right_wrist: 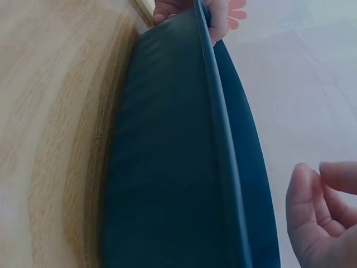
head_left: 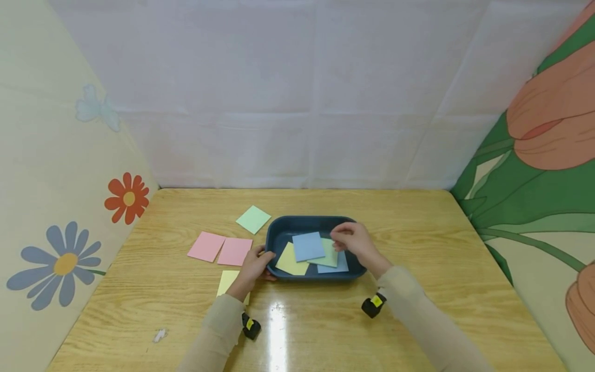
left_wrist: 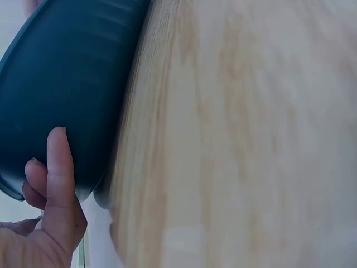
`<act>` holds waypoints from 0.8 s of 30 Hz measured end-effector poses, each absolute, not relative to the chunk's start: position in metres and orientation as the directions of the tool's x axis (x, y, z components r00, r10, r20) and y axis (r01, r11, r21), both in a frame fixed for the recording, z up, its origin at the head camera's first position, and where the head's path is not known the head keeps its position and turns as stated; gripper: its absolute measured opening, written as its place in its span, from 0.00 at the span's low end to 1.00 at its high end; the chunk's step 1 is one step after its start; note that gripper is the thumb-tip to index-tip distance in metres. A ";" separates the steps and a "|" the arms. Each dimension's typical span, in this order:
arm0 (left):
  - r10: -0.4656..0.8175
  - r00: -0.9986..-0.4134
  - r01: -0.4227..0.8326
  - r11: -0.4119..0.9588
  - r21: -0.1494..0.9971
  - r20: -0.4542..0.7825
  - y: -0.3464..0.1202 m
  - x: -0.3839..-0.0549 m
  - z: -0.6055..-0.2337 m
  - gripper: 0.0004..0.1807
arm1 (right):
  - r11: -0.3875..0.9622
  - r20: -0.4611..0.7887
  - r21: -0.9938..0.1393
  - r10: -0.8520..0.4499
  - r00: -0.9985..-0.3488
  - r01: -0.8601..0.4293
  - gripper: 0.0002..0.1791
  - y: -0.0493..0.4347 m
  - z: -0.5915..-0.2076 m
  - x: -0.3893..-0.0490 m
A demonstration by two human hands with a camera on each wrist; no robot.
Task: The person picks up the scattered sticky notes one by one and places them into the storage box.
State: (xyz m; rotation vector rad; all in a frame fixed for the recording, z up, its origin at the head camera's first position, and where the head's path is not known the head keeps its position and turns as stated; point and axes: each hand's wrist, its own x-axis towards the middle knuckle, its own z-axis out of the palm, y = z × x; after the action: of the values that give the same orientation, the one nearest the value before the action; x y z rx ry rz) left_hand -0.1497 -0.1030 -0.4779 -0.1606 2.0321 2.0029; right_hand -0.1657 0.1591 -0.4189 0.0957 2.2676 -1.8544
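Observation:
A dark blue tray (head_left: 316,278) with a raised rim stands on the table. My left hand (head_left: 254,266) grips its left end, thumb over the rim and fingers against the outer wall. In the left wrist view, the fingers (left_wrist: 60,167) lie along the tray's side (left_wrist: 61,84). Over the right part of the tray is my right hand (head_left: 353,240), fingers loosely bent and nothing between them. The right wrist view has this hand (right_wrist: 321,223) beside the rim, thumb and forefinger slightly apart. Inside lie a blue sticky note (head_left: 309,247), a green one (head_left: 330,254), a yellow one (head_left: 290,262) and another blue one (head_left: 338,264).
Left of the tray lie two pink notes (head_left: 206,246), a green note (head_left: 253,219) and a yellow note (head_left: 226,281) partly covered by the left arm. A white scrap (head_left: 160,335) sits at the table's front left. A pale cloth wall (head_left: 297,103) rises behind the table.

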 end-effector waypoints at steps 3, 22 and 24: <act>0.126 -0.947 -0.295 0.030 0.955 -0.296 -0.102 -0.146 -0.466 0.24 | 0.186 -0.198 -0.966 -0.068 -0.978 0.182 0.12 0.163 -0.420 -0.163; -0.052 -0.978 -0.208 0.195 0.959 -0.201 -0.104 -0.152 -0.480 0.24 | 0.172 -0.169 -0.971 0.005 -0.986 0.167 0.13 0.187 -0.418 -0.137; -0.083 -0.981 -0.189 0.185 0.964 -0.177 -0.104 -0.150 -0.478 0.22 | 0.167 -0.164 -0.972 0.015 -0.986 0.164 0.13 0.189 -0.418 -0.134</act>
State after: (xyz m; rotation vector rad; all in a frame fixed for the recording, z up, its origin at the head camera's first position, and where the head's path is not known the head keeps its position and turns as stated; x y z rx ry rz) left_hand -0.1504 -0.1041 -0.4783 -0.2711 2.3525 1.9341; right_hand -0.1344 0.1893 -0.4175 0.1781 2.3079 -1.9479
